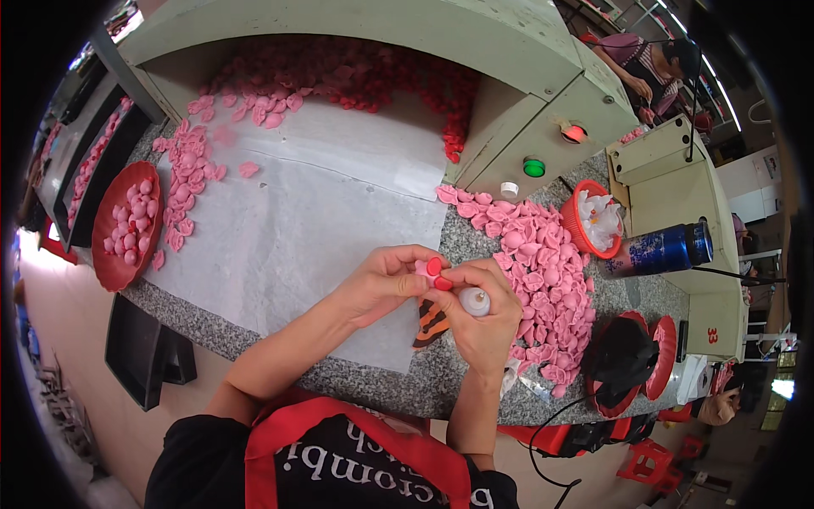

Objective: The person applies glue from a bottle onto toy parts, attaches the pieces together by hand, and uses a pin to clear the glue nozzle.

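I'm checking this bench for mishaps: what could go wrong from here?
The right hand holds a small bottle while helping the left hand pinch a pink-and-red piece, so the bottle might slip. The heap of pink pieces reaches near the counter's front edge; a forearm could brush some off. The red bowl, at the left edge, might get knocked.
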Demonstrator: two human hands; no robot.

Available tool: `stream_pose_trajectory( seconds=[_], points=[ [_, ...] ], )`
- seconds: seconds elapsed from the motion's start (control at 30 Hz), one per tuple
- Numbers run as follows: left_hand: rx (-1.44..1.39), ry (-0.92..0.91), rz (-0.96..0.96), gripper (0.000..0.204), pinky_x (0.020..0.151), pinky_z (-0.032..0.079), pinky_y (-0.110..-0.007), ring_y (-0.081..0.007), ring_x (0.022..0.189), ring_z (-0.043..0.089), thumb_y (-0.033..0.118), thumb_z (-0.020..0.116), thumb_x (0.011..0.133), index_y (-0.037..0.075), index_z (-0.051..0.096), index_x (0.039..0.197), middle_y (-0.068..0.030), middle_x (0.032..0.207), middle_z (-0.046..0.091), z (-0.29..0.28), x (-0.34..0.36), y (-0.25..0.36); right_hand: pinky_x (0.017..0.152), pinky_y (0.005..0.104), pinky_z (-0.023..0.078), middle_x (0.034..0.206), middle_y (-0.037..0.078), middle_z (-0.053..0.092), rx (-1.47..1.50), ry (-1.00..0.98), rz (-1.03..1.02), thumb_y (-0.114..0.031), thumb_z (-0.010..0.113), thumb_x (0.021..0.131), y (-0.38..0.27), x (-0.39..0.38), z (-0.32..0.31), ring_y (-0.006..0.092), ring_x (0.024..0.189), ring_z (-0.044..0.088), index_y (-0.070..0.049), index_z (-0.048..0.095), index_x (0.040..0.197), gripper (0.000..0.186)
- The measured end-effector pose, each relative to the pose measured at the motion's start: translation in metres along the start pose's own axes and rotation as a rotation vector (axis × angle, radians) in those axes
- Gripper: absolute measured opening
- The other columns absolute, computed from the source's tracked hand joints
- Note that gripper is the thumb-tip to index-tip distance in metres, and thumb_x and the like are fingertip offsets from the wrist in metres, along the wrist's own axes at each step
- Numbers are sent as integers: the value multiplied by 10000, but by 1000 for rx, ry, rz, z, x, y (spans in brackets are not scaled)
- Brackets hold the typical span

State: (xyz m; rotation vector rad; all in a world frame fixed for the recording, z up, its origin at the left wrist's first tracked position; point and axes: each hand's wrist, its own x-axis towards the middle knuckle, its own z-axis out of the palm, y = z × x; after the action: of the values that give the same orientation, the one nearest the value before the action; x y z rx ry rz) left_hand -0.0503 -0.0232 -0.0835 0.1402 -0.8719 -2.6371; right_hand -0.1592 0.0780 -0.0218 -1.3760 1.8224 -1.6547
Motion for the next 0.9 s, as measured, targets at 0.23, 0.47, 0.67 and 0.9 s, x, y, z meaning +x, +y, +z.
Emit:
stream_pose_trajectory(
  seconds=[0.23,0.47,0.67,0.9],
  points=[
    [-492,-119,2,376,904,395,-315,-189,1033,502,101,584,817,15,453,1159,-98,1091,527,1,2,-15,609,222,433,850,49,523,162,134,87,93,715,585,-11,-1,6,119,692,528,3,591,810,272],
    [-60,-8,-14,375,904,407,-344,-206,1033,517,56,653,751,16,509,1096,-126,1078,554,12,-4,12,631,230,420,780,45,531,116,62,7,76,731,572,-8,-1,0,126,712,520,-4,604,749,232],
    [180,-14,42,379,878,436,-335,-203,1014,538,14,696,692,3,550,1041,-139,1070,566,4,-4,15,622,230,414,761,46,536,149,26,24,77,731,570,-6,-2,-1,125,702,517,-2,618,746,223],
    [49,7,25,404,898,430,-333,-206,1023,534,82,689,722,-34,518,1069,-142,1075,559,5,-2,0,580,224,458,804,78,560,94,32,36,48,714,625,-4,-4,-4,136,675,563,-14,634,794,197]
  ],
)
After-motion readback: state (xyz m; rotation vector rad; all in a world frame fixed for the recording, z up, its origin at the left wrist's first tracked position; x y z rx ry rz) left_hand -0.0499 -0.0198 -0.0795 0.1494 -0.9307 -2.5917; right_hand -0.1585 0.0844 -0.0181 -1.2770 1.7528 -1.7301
